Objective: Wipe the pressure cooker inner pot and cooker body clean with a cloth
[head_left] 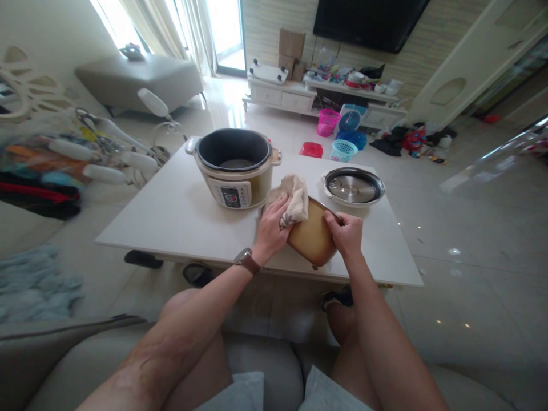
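Cloth (pixel 294 197) sits bunched under left hand (pixel 274 228), center of frame; fingers close together, holding it against tan pot (pixel 314 231). Pot is tilted over the near edge of desk (pixel 158 214), just right of center. Right hand (pixel 349 233) pinches its right edge: thumb on the visible face, other fingers mostly hidden behind. Cooker (pixel 257 191) stands upright on desk, upper left of the hands, top uncovered, dark interior. Lid (pixel 353 187) lies right of the cloth, metal underside up. Watch (pixel 248 261) on left wrist.
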`<state>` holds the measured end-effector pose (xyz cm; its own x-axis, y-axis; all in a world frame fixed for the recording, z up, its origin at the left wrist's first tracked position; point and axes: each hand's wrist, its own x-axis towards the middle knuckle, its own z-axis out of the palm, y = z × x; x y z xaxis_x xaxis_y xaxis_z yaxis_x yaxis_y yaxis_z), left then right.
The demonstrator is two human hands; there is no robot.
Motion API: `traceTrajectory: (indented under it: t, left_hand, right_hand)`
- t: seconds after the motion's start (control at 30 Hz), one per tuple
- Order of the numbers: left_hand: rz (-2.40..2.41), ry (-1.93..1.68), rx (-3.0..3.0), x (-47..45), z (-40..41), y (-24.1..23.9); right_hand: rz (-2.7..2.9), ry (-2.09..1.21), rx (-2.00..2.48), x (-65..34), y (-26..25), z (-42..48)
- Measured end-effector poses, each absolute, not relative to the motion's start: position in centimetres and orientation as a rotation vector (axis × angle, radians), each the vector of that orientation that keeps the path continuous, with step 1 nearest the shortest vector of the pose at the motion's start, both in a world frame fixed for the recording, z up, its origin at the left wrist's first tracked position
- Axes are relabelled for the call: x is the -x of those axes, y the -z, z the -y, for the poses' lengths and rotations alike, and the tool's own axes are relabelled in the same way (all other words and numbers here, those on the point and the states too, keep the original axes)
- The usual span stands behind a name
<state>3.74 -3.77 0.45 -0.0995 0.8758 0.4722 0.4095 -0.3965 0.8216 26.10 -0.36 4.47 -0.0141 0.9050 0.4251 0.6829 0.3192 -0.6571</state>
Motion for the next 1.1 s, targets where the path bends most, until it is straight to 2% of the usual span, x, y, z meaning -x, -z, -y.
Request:
traceTrajectory:
  t: [0.17,0.33,0.53,0.63,0.73,0.87,0.97,1.1]
  left_hand:
    - [-1.304,-1.473,-1.897,-3.7,3.6,-0.3]
    - [-1.377,-1.549,-1.409,-3.6,1.9,1.1]
    - [-1.485,-1.395,-0.792,-3.2,0.2,3.8]
    - [-1.486,-1.477,-0.917,-3.4,0.8,3.2]
    - [-1.409,-1.580,-1.345,-3.5,2.3,1.4]
    - [-1.233,-1.433,-1.952,-3.2,3.7,-0.4]
    - [-1.259,-1.434,-1.935,-3.1,3.5,-0.4]
    - [-1.382,-1.559,-1.480,-3.1,2.0,0.8]
  right_hand:
    - [1.630,-0.402,1.465,-26.7,-3.8,-0.2]
    - [1.616,-0.439,1.421,-27.0,-3.3,-0.4]
    - [1.656,-0.443,1.391,-27.1,-3.3,-0.4]
    - [1.649,-0.476,1.397,-27.1,-3.2,-0.5]
    - [1.625,-0.514,1.406,-27.2,-3.1,-0.6]
    - [1.609,-0.528,1.439,-27.1,-3.0,-0.7]
    - [1.595,-0.523,1.438,-26.9,-3.0,-0.7]
    - [1.580,-0.499,1.419,-26.8,-2.8,-0.7]
